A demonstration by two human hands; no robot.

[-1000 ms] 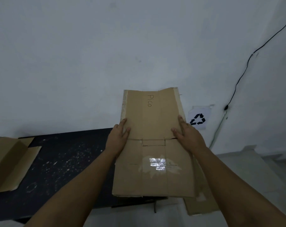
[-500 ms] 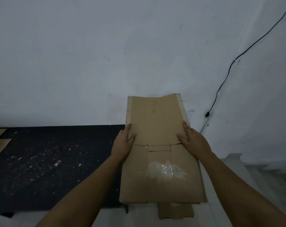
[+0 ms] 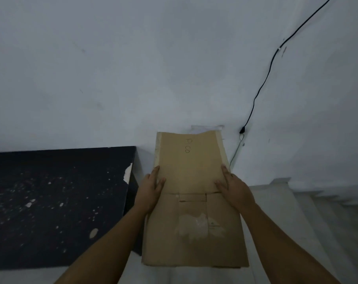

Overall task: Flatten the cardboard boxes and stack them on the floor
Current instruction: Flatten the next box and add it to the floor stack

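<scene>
Since 0.5 s ago you've carried the flattened cardboard box (image 3: 191,201) right, past the black table (image 3: 57,201), left hand (image 3: 151,187) & right hand (image 3: 234,188) gripping its side edges, thumbs on top, fingers prob. curled beneath.

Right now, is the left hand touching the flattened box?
Touching. The head view shows the left hand gripping the left edge of the flattened box, thumb on its top face.

Left side blocked by black table (image 3: 51,201); its right edge sits just beside the flattened box (image 3: 192,201). Wall (image 3: 133,78) closes off the far side, black cable (image 3: 264,83) running down it. Pale floor (image 3: 317,232) to the right lies open.
</scene>
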